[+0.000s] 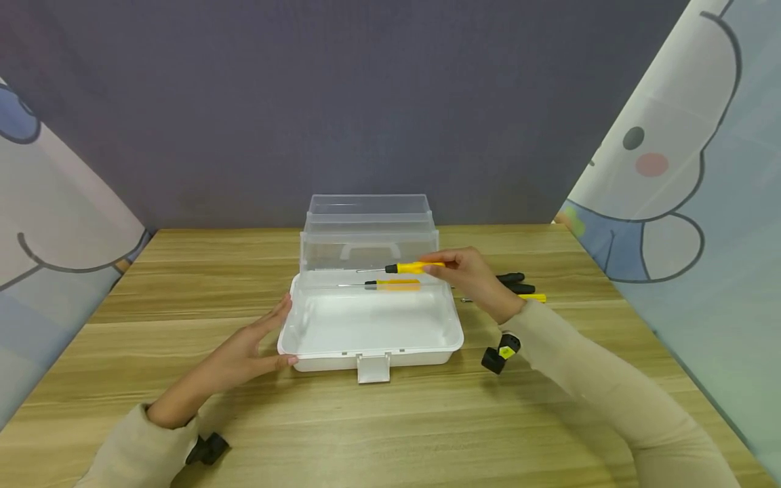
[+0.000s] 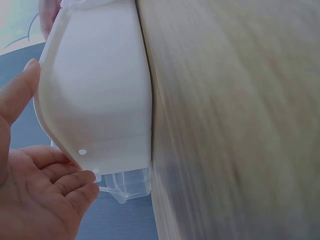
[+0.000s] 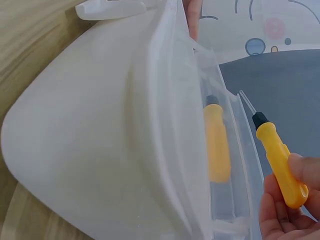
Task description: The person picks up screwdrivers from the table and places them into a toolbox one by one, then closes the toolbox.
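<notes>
head view: yellow screwdriver (image 1: 410, 268) juts leftward from pinching right fingers (image 1: 441, 256), left fingers (image 1: 276, 314) spread against box (image 1: 375, 327).

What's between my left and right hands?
The head view shows the open white box, the yellow screwdriver your right hand holds, and another screwdriver near the box's rear.

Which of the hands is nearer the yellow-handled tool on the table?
Right: the right hand, holding a yellow screwdriver, is close beside the yellow-handled tool; the left hand is farther off, at the left end of the white box.
</notes>
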Action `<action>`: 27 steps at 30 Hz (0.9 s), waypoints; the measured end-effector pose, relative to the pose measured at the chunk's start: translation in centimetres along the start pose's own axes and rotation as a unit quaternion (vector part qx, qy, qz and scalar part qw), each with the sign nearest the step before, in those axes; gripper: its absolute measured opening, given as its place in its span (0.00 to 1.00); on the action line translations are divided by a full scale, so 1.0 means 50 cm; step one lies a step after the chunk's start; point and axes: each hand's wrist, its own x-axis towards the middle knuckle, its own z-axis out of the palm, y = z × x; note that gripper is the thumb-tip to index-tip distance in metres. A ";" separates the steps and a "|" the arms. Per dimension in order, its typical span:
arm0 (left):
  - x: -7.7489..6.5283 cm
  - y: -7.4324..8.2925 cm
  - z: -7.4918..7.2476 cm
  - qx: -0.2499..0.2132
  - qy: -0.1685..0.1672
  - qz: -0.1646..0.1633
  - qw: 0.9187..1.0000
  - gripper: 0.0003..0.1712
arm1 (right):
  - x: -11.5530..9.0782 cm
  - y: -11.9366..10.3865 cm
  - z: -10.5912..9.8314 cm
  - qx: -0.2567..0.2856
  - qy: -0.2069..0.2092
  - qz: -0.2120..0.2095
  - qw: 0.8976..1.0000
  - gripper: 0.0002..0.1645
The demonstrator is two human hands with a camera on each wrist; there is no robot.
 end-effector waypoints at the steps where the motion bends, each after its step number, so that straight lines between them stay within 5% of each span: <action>1: 0.000 0.000 0.000 0.000 0.000 0.001 1.000 0.52 | 0.002 -0.001 0.001 0.005 0.000 0.001 1.000 0.17; 27: -0.002 0.000 0.000 -0.002 0.000 -0.004 1.000 0.52 | 0.041 -0.007 0.035 -0.011 -0.015 -0.031 0.999 0.16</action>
